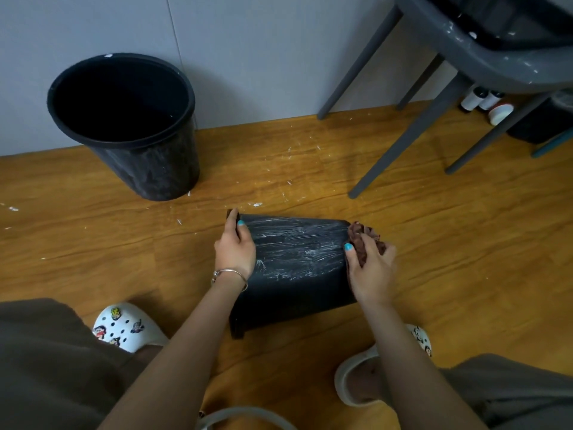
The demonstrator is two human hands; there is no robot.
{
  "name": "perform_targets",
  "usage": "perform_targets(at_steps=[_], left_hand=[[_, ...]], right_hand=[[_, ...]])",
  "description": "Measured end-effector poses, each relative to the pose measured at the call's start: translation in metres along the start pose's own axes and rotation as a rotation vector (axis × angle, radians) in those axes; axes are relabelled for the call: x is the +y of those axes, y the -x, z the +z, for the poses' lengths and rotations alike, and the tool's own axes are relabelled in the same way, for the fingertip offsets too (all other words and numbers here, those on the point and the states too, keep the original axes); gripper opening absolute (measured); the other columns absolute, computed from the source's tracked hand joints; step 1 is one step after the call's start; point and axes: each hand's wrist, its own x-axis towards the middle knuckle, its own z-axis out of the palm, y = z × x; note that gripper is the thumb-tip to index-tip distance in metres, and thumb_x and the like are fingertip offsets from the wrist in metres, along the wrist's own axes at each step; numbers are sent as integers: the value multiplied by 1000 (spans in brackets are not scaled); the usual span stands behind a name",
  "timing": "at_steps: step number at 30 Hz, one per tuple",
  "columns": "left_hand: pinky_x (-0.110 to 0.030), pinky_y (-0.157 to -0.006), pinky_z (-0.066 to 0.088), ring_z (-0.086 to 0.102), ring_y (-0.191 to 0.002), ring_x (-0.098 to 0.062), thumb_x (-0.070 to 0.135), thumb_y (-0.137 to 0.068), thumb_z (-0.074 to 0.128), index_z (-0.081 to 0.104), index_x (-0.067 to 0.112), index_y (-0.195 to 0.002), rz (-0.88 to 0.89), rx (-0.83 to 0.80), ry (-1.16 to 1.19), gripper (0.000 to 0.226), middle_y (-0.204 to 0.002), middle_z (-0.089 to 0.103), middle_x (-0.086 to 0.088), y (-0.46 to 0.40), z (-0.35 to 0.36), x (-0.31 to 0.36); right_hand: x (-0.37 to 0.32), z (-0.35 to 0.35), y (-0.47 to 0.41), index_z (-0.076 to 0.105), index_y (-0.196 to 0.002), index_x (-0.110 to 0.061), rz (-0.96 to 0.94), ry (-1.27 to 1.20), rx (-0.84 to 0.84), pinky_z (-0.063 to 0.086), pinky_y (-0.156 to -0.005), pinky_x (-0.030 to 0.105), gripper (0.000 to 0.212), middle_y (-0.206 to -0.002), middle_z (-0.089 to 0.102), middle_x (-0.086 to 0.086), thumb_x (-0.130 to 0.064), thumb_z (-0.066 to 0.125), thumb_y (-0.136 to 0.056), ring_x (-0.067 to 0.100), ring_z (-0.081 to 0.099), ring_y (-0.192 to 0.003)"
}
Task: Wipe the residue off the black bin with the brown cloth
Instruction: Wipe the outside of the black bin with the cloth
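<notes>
A black bin [294,268] lies on its side on the wooden floor in front of me, its upper face streaked with white residue. My left hand [234,246] grips the bin's left end, fingers curled over its rim. My right hand [370,265] holds a crumpled brown cloth [361,240] against the bin's right end, which is its narrower base.
A second black bin [130,125] stands upright by the grey wall at the back left. Grey chair legs [406,138] rise at the back right, with small bottles [483,100] behind them. White specks dot the floor [279,169]. My feet in white clogs [127,327] flank the bin.
</notes>
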Motion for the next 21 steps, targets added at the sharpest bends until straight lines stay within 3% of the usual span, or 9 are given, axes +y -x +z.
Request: perform_targets(at_steps=[2, 5, 7, 12, 14, 17, 21], left_hand=[[-26, -54, 40, 44, -57, -14, 30, -102, 33, 27, 37, -147, -14, -19, 15, 47, -85, 55, -10, -1, -1, 2], [-19, -41, 37, 39, -50, -9, 26, -102, 34, 22, 37, -149, -14, -55, 68, 49, -70, 47, 0, 3, -5, 3], [-15, -38, 36, 37, -48, -7, 24, -102, 36, 22, 34, -149, 0, -65, 96, 50, -66, 45, 4, 6, -7, 3], [-15, -38, 35, 36, -47, -9, 24, -101, 37, 25, 30, -150, -11, -33, 99, 50, -65, 46, 4, -2, -3, 4], [-15, -37, 34, 35, -47, -9, 24, -102, 36, 24, 29, -150, -11, -36, 98, 50, -64, 45, 3, -3, -4, 4], [-14, -36, 33, 33, -48, -8, 21, -102, 36, 24, 29, -150, -3, -66, 125, 50, -62, 42, 3, 1, -6, 2], [-14, -35, 32, 33, -47, -8, 20, -102, 37, 27, 27, -149, 4, -48, 128, 49, -64, 45, 5, -1, -3, 5]], right_hand=[[-14, 4, 3, 58, -129, -25, 16, 51, 68, 48, -83, 40, 42, -125, 45, 14, -47, 52, -94, 32, 50, -105], [-26, 7, 18, 64, -122, -17, -114, -13, 96, 52, -71, 37, 36, -113, 55, 16, -35, 61, -91, 30, 57, -91], [-14, 2, 15, 64, -124, -15, -190, 5, 40, 52, -74, 37, 36, -115, 56, 17, -31, 63, -91, 31, 59, -93], [-24, 0, 8, 64, -123, -13, 22, -40, 114, 46, -76, 33, 35, -118, 58, 19, -30, 61, -92, 36, 60, -100], [-42, 7, 27, 68, -116, -12, -81, -72, 98, 42, -71, 28, 31, -111, 61, 17, -29, 61, -91, 33, 63, -90], [-24, 1, 26, 69, -115, -14, -290, -12, -12, 52, -68, 30, 31, -110, 63, 13, -29, 65, -88, 31, 65, -86], [-14, -9, 2, 65, -120, -15, 46, -37, 31, 52, -77, 37, 33, -114, 61, 16, -29, 63, -90, 36, 63, -97]])
